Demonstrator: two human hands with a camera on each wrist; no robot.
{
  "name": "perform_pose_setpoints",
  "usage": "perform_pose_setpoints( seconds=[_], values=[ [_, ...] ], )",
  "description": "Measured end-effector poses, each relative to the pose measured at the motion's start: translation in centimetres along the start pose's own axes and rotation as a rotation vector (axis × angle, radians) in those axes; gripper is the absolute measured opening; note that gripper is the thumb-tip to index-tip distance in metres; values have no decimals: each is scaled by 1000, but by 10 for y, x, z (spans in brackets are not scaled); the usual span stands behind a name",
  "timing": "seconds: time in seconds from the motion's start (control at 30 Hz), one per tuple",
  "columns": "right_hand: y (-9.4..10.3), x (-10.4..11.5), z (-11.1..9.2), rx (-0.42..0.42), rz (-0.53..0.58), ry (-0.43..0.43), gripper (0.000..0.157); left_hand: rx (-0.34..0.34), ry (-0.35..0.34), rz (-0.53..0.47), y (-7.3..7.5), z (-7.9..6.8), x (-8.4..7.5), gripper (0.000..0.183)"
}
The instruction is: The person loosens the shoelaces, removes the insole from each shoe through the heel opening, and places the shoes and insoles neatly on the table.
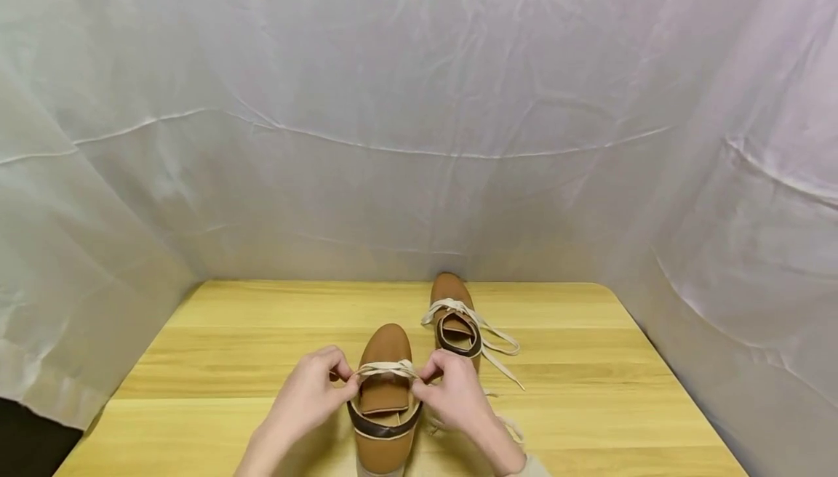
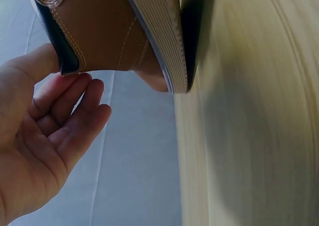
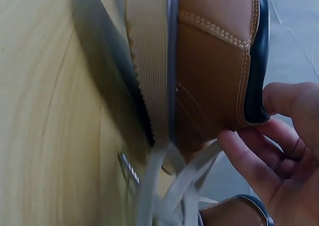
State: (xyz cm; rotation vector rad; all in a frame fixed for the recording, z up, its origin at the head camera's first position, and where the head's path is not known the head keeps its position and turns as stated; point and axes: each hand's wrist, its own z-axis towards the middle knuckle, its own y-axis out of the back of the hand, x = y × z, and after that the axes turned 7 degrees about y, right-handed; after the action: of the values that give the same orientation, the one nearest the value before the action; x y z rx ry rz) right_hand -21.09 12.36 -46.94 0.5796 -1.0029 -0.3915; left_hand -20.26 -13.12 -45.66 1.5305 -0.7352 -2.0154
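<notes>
A brown shoe [image 1: 386, 346] with a dark collar stands near the table's front edge, toe pointing away. Across its tongue runs a whitish shoelace [image 1: 388, 368]. At the left side of the opening my left hand [image 1: 310, 393] pinches the lace between thumb and forefinger. On the opposite side my right hand [image 1: 455, 393] pinches it too. Both wrist views show the fingertips right at the collar, where the shoe hides the pinch on the left. Loose lace lengths [image 3: 187, 191] hang below the right fingers in the right wrist view.
Behind and to the right, a second brown shoe [image 1: 450, 288] stands close to the back curtain [image 1: 419, 193], its lace ends [image 1: 500, 346] trailing rightward. More pale lace [image 1: 511, 427] lies by the right forearm on the wooden table [image 1: 216, 361]. Grey fabric surrounds three sides.
</notes>
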Motion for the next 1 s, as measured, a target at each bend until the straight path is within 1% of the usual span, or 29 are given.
perform_pose_setpoints(
  seconds=[0.23,0.33,0.4,0.6,0.77,0.9,1.0],
  values=[
    [5,-5,2,45,73,-34,19,27,47,-8,8,2,10,26],
    [6,-6,2,60,80,-36,17,46,66,-21,12,2,12,25],
    [7,-5,3,62,79,-39,16,61,65,-24,13,2,12,25],
    [4,-2,0,49,83,-41,17,105,5,5,13,1,5,24],
    [-2,4,-1,39,96,-35,19,146,-7,-17,11,-1,5,23],
    [-4,6,-2,39,82,-23,21,159,-73,1,6,-1,5,25],
    [-5,6,-1,44,87,-21,20,182,-120,-9,5,-1,7,23]
  ],
)
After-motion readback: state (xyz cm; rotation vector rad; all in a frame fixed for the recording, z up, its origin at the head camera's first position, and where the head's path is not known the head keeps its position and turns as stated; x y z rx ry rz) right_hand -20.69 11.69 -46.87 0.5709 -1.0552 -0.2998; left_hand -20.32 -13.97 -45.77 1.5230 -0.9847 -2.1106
